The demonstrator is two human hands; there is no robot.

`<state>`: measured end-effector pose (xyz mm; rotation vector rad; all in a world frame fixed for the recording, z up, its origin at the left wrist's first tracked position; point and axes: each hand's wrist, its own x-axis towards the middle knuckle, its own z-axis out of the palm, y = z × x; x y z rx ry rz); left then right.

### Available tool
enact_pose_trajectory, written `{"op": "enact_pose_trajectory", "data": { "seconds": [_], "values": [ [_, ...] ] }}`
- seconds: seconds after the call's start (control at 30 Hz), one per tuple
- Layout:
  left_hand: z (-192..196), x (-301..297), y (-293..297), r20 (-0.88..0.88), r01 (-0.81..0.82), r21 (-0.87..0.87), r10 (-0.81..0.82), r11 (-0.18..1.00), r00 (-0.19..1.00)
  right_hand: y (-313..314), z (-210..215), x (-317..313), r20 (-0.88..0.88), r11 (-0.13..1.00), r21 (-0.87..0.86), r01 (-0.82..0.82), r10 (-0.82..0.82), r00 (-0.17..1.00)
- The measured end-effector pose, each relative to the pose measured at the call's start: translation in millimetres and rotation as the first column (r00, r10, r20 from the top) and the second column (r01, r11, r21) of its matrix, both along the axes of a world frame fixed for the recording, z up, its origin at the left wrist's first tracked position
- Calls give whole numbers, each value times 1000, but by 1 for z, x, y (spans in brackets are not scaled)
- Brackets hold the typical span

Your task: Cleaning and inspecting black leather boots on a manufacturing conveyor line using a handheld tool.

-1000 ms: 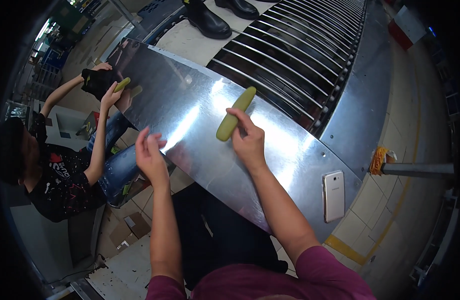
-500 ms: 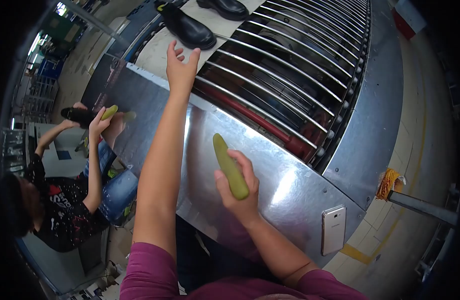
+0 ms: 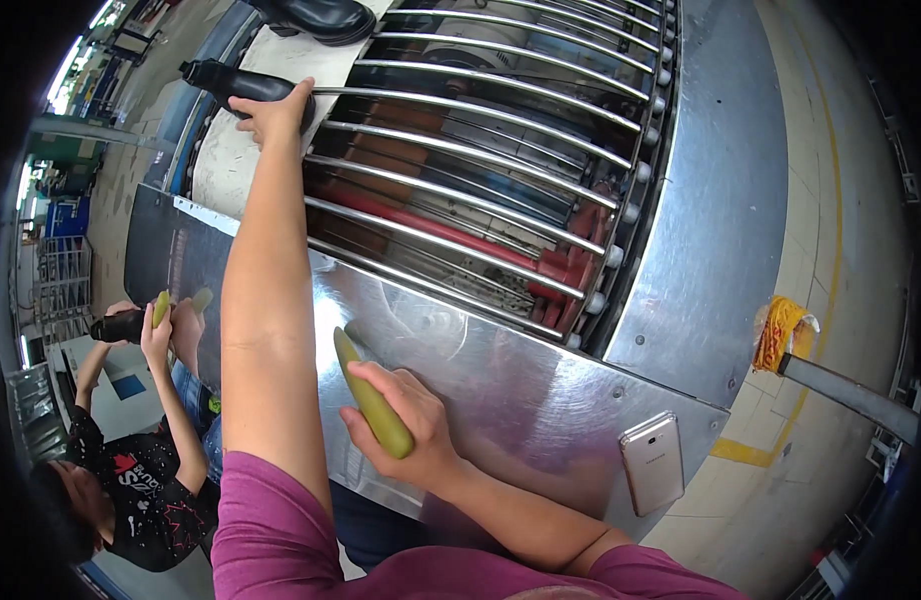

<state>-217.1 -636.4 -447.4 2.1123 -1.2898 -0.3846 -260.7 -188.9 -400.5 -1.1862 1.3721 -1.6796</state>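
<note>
Left arm is pointing straight toward the far left, left hand half open around the toe of a black boot on the pale belt; can't tell if it's really gripping. Right arm is bending, right hand wrapping a green bar over the near counter. Phone at right is showing tiny lettering.

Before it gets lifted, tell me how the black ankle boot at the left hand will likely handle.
The black ankle boot may feel slippery, since its surface looks smooth and has a sheen. Its foot will probably stay fairly stiff, as it looks rounded rather than collapsed.
</note>
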Motion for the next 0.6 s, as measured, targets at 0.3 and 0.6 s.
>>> {"op": "enact_pose_trajectory", "data": {
  "seconds": [0.3, 0.6],
  "values": [
    [52, 94, -13, -839, -21, -143, -110, 989, 533, 0, 7, 7, 72, 998, -56, 25, -21, 997],
    [93, 73, 228, -613, -13, -790, -788, 614, 50, 9, -6, 11, -46, 999, 21, 42, -41, 998]
  ]
}}
